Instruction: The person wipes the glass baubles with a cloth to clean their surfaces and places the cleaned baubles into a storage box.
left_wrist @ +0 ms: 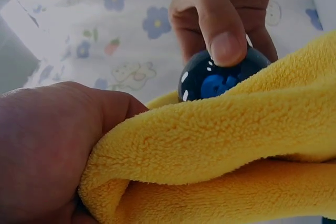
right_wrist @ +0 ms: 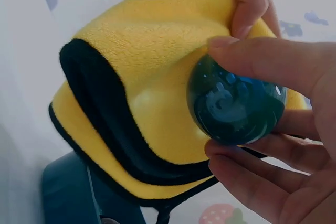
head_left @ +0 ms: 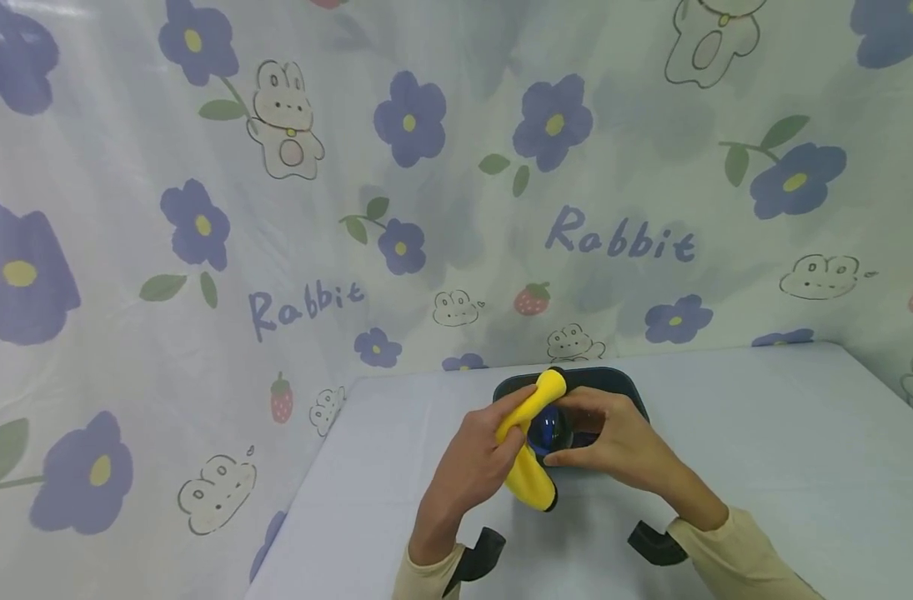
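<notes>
My left hand (head_left: 471, 458) grips a folded yellow plush cloth (head_left: 529, 482) with dark edging, thumb on one side of the fold. Opposite it, my right hand (head_left: 627, 439) holds a shiny, glassy ball (right_wrist: 236, 100) with a blue swirl inside, between thumb and fingers. The right wrist view shows the cloth (right_wrist: 163, 72) right behind the ball, its folded layers hanging down. In the left wrist view the right thumb lies on top of the ball (left_wrist: 215, 80), and the cloth (left_wrist: 199, 135) hides its lower part. Whether cloth and ball touch is hard to tell.
Behind and below the hands a dark bin (head_left: 609, 382) stands on the white-covered table (head_left: 764, 442); its inside is mostly hidden. A round-edged thing shows partly inside it in the right wrist view. A curtain (head_left: 471, 192) with flowers and rabbits hangs behind the table.
</notes>
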A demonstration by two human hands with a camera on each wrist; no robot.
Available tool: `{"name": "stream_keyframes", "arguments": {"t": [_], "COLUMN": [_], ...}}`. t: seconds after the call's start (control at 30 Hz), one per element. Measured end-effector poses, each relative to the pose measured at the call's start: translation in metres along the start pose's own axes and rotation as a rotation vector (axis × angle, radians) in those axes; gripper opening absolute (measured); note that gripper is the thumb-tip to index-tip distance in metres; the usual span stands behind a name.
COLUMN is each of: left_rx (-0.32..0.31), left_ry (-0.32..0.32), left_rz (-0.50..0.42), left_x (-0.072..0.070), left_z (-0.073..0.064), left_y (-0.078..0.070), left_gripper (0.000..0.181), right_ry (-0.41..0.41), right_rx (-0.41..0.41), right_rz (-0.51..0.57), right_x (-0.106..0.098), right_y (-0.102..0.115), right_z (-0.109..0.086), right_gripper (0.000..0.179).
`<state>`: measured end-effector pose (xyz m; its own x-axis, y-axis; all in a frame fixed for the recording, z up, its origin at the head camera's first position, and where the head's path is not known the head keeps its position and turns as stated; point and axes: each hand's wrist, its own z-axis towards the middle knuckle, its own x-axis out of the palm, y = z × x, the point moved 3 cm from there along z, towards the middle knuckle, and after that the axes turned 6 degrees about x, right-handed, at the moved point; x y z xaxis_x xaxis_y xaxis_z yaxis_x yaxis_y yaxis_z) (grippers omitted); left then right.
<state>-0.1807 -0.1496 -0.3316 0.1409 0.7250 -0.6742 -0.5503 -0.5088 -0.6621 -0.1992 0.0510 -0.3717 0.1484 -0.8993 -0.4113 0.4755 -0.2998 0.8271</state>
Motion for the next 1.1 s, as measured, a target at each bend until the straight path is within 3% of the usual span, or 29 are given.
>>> {"name": "stream_keyframes", "arguments": {"t": [0.23, 0.47, 0.87, 1.1], "left_rx": [0.023, 0.005, -0.052, -0.059], "left_ry": [0.034, 0.072, 0.094, 0.095], "left_rz": [-0.016, -0.032, -0.096, -0.152], "left_x": [-0.003, -0.005, -0.002, -0.002], "left_z": [0.001, 0.001, 0.005, 0.005], "left_y": [0.008, 0.01, 0.013, 0.013], "left_gripper": [0.053, 0.052, 0.05, 0.048], "right_ry": [0.039, 0.049, -0.038, -0.052], "right_rx": [-0.051, -0.054, -0.077, -0.057], "right_rz": [0.022, 0.076, 0.045, 0.095], "right_x": [0.0, -0.001, -0.01, -0.016], "right_y": [0.006, 0.005, 0.007, 0.006], "right_z": [-0.001, -0.003, 0.005, 0.007], "right_gripper": [0.06, 0.056, 0.058, 0.059]}}
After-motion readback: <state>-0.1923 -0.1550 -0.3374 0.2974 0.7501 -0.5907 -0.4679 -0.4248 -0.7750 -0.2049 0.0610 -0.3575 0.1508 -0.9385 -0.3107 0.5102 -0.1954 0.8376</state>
